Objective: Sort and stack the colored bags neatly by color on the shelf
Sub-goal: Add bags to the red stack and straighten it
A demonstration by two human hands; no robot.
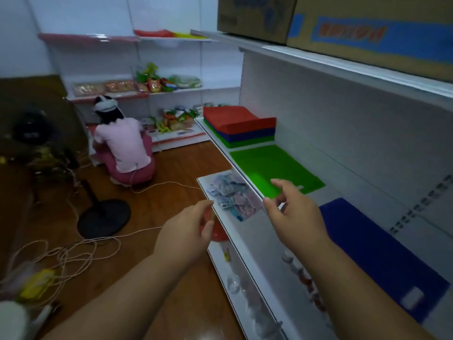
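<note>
lying flat, green bag (274, 168) runs along shelf (247, 263); both hands loose, empty.

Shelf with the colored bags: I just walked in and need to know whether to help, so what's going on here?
A person is sorting bags by color on the shelf. A mixed stack, red over blue over green, sits at the far end. A green bag lies alone in the middle, a blue bag nearer. Both hands are empty: the left hand hangs off the shelf's edge, the right hand reaches over it.
</note>
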